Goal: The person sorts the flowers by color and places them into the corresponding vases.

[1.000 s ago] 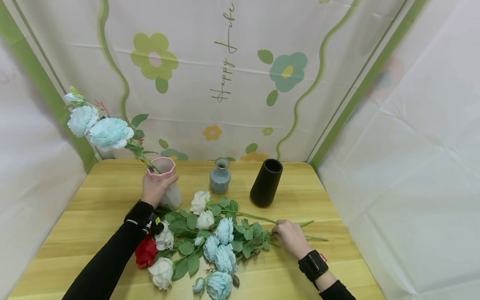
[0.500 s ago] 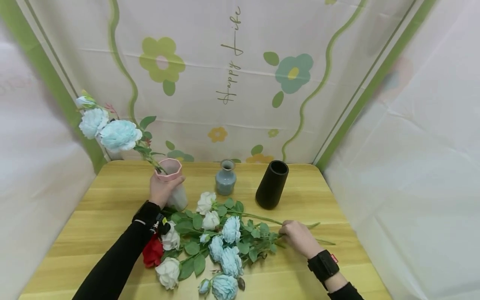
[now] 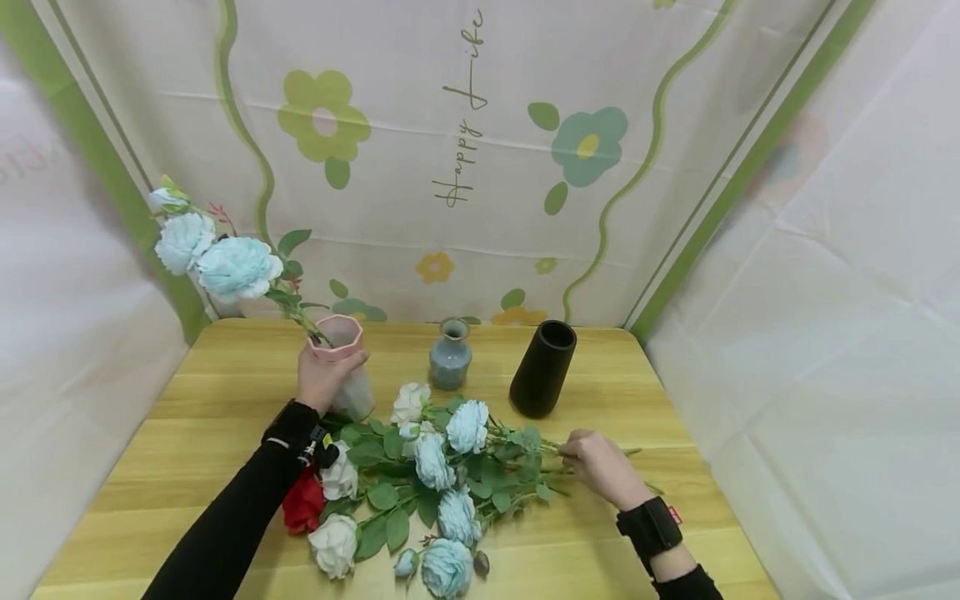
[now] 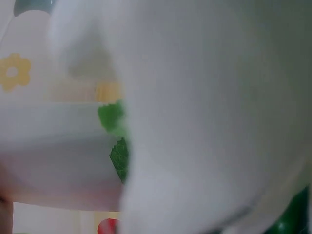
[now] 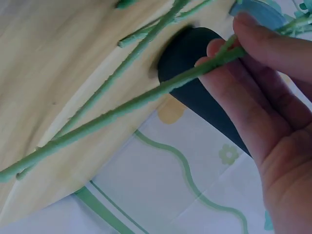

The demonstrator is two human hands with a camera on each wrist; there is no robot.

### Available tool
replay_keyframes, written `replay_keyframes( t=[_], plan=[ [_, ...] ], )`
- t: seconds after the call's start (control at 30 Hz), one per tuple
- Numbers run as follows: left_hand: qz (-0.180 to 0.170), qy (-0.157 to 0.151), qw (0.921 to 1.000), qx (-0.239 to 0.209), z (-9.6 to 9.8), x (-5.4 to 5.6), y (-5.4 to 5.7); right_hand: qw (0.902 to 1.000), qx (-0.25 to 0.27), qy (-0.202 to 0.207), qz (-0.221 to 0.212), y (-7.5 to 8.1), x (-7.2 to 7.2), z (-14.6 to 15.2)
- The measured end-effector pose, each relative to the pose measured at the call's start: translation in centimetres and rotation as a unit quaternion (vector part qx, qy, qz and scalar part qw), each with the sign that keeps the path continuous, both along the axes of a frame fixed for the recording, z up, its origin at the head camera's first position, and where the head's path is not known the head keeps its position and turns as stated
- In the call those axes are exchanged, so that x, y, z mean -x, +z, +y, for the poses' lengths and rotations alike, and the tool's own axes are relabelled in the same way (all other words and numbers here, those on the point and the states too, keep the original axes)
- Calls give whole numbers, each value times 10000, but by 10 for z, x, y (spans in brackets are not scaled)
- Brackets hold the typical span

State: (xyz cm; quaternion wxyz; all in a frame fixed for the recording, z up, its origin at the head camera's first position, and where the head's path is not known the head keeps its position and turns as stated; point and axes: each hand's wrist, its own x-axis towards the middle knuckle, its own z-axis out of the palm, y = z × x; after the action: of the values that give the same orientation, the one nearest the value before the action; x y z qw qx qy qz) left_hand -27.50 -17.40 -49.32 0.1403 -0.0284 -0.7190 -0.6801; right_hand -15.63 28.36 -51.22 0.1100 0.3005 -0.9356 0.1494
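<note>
My left hand (image 3: 321,377) grips a white vase (image 3: 356,393) with a pink rim, just below its mouth. Inside it stands a stem of light blue flowers (image 3: 240,268), leaning left. My right hand (image 3: 600,467) pinches a green flower stem (image 5: 126,108) between thumb and fingers; its bare end juts past the hand in the right wrist view. The stem leads toward a pile where blue flowers (image 3: 467,427) lie over green leaves. White roses (image 3: 334,546) and a red rose (image 3: 303,502) lie nearer the left forearm. A blurred pale shape (image 4: 204,122) fills most of the left wrist view.
A small grey-blue vase (image 3: 450,367) stands behind the pile. To its right is a black vase (image 3: 542,371). All rest on a wooden table (image 3: 637,383), with a printed curtain (image 3: 480,233) behind and plain cloth at both sides.
My right hand has raised its stem slightly, and the upper blue flowers and leaves have shifted up over the white roses. The left hand stays on the vase. The head view has shifted a little.
</note>
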Motion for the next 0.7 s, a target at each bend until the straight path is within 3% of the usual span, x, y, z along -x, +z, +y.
replay_keyframes(
  t=[0.2,0.43,0.7],
  plan=[
    [53,-13,9999,159,5,-14,19,9981,178,-136,576,8,1,-7],
    [125,44,9998,178,3,-12,15,9929,693,-389,881,21,2,-28],
    [105,-34,9999,10,4,-18,22,9864,936,-489,1260,34,5,-38]
  ],
)
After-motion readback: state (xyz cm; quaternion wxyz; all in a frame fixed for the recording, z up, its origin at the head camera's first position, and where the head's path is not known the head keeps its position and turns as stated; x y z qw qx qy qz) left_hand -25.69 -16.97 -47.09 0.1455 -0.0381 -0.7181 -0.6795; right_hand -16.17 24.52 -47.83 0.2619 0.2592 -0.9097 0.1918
